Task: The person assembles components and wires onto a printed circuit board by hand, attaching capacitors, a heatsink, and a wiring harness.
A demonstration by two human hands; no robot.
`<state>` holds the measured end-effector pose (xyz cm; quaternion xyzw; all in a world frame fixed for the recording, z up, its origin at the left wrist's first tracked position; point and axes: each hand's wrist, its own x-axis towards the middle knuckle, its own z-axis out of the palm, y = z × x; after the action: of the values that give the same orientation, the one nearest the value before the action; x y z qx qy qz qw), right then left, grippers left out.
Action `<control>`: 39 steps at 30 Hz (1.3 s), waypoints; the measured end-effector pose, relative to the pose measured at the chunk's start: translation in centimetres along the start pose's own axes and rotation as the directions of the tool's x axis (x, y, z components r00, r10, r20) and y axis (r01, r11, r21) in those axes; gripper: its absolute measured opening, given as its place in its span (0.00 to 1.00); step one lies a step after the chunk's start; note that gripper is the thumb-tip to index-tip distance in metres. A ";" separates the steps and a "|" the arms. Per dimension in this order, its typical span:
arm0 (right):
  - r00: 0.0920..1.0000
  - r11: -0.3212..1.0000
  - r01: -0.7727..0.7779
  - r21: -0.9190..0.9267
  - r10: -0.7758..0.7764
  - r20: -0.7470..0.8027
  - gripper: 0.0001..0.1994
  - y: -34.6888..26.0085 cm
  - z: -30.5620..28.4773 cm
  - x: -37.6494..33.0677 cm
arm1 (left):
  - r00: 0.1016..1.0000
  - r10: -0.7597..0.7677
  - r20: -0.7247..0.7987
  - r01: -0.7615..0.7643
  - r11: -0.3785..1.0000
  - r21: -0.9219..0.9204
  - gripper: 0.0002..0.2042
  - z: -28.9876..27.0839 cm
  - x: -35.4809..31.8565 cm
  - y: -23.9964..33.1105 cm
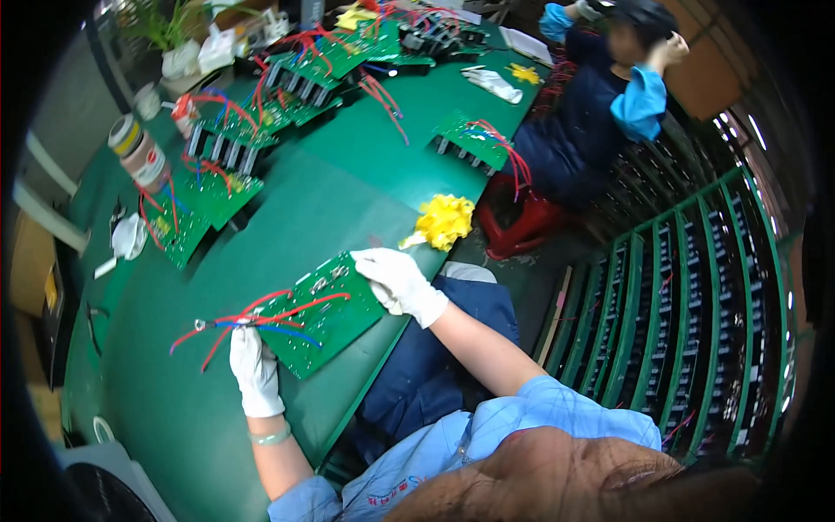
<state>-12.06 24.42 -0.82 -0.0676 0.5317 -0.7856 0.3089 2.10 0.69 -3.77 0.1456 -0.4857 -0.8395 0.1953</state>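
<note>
A green circuit board (306, 350) with red and blue wires (283, 315) is held between my two gloved hands, above the table's near edge. My left hand (257, 376), in a white glove, is closed at the board's left end, its fingertips by the wires. Several wires stick out to the left past that hand, and a small metal ring terminal (200, 325) shows among their ends. My right hand (398, 283), also white-gloved, grips the board's far right corner. The fingers beneath the board are hidden.
More wired circuit boards (213, 202) line the green table's (174, 348) far left side; another board (474, 139) lies at the far right. A crumpled yellow cloth (445, 222) and a bottle (139, 154) stand nearby. A co-worker (578, 113) sits beyond; green racks (648, 322) fill the right.
</note>
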 end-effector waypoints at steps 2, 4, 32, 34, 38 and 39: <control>0.999 0.997 0.028 0.066 -0.029 0.020 0.15 0.2 -0.2 0.3 | 0.993 0.003 0.117 -0.010 0.998 0.057 0.16 -0.7 0.6 0.0; 0.999 0.998 0.034 0.049 -0.036 0.035 0.15 0.4 -0.8 0.4 | 0.982 0.026 0.189 -0.026 1.000 -0.002 0.16 -0.4 0.8 0.1; 0.993 0.989 0.023 -0.148 -0.040 -0.111 0.14 0.4 -1.1 -0.5 | 0.990 0.029 0.139 -0.026 0.999 -0.028 0.19 3.2 1.0 0.4; 0.945 0.953 -0.268 -0.144 0.230 -0.234 0.19 -1.1 0.4 0.6 | 0.992 0.065 0.112 -0.071 0.996 0.054 0.16 3.4 0.0 1.2; 0.979 0.942 0.025 -0.335 -0.091 -0.181 0.24 -2.3 -2.7 -1.6 | 0.987 -0.018 0.159 0.030 0.997 -0.075 0.15 3.9 0.4 0.9; 0.979 0.915 0.165 -0.368 -0.197 -0.052 0.25 -2.5 -5.1 -2.0 | 0.983 -0.013 0.181 0.028 0.996 -0.081 0.15 4.4 0.8 0.9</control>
<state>-13.67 30.19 -0.30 -0.1376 0.6717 -0.7018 0.1934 -0.39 3.25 -0.92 0.0657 -0.4646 -0.8706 0.1479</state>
